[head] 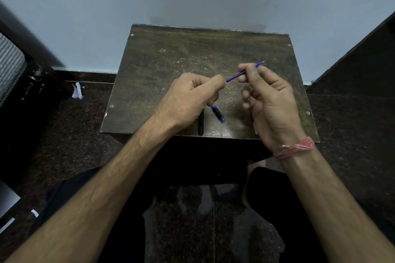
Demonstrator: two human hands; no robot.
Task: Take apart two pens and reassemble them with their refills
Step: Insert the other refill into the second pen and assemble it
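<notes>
A thin blue plastic refill (241,73) is pinched in the right hand (269,100) fingertips, tip outward, its tail aimed into the closed left hand (192,96), presumably around a hidden barrel; a blue-black pen piece (218,113) and a black pen part (201,123) are parked on the worn dark wooden table (171,66), kept clear

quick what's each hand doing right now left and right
Left hand: closed in a fist; what it holds is hidden.
Right hand: grip closed on the blue refill, tip pointing away.
</notes>
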